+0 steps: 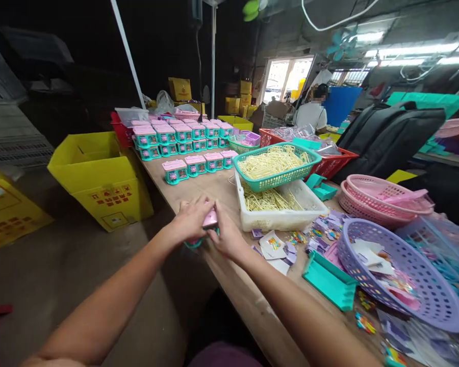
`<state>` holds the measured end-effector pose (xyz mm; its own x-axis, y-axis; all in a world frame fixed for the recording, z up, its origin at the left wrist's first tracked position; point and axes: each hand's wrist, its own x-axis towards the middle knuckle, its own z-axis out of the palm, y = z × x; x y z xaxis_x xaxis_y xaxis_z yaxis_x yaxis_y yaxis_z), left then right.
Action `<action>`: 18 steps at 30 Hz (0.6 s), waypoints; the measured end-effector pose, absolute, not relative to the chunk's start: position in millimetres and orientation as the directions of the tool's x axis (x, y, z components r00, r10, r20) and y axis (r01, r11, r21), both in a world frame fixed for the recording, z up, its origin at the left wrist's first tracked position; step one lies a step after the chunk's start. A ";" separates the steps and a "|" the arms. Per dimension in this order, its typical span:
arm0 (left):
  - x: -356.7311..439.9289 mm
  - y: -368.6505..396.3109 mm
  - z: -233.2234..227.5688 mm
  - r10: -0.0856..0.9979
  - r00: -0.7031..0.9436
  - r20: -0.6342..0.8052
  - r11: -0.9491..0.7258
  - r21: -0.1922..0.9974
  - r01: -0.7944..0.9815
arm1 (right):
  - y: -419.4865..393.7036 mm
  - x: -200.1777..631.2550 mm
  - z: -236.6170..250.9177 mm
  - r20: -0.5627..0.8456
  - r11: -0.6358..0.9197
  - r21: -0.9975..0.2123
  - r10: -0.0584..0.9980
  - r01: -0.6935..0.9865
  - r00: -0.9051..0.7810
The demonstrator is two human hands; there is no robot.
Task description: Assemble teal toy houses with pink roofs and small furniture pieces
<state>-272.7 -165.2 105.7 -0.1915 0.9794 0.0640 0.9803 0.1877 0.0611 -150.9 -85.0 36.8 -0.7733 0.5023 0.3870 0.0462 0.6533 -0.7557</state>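
While the yellow carton (99,176) stands on the floor well left of the wooden table (248,300), the left hand (189,219) curls over the left side of a small pink-and-teal toy box (209,222) at the table's near edge. The right hand (226,235) presses against its right side, fingers bent, so both hands close around it; most of the box is hidden, and the grip seems to bear on the pink lid. It looks like light, stiff moulded plastic, smooth enough to slip, so the flat side walls give the surest hold. Beyond it, further along the table, stand rows of finished boxes (183,137). Right of the box sit a white tray (283,218) under a teal basket (277,165) of pale sticks, then a loose teal part (329,280), a purple basket (405,275) and stacked pink baskets (382,196).
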 end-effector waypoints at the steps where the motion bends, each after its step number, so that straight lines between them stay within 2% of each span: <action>1: -292.4 -159.1 101.1 0.968 -0.235 0.092 0.231 0.056 0.971 | -79.7 -178.9 34.8 0.381 0.639 -0.767 0.532 0.062 -0.756; 5: -363.2 -122.1 79.9 0.927 -0.325 0.187 0.314 0.083 0.946 | -50.7 -268.4 25.4 0.353 0.604 -0.787 0.612 0.129 -0.707; 10: -419.2 -81.0 47.9 0.867 -0.391 0.309 0.359 0.158 0.920 | -6.2 -331.7 9.3 0.325 0.563 -0.804 0.688 0.193 -0.649; 14: -443.4 -77.0 16.1 0.680 -0.588 0.438 0.509 0.295 0.809 | 11.5 -362.8 -4.7 0.316 0.539 -0.819 0.710 0.197 -0.629; 18: -468.4 -76.5 -6.3 0.498 -0.728 0.471 0.592 0.429 0.683 | 14.2 -396.7 -15.1 0.308 0.516 -0.838 0.715 0.176 -0.628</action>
<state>-468.4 -76.5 -6.3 -0.7280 0.4983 0.4709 0.6825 0.5918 0.4289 -396.7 14.2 -15.1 -0.6277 0.7148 0.3083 0.1761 0.5161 -0.8383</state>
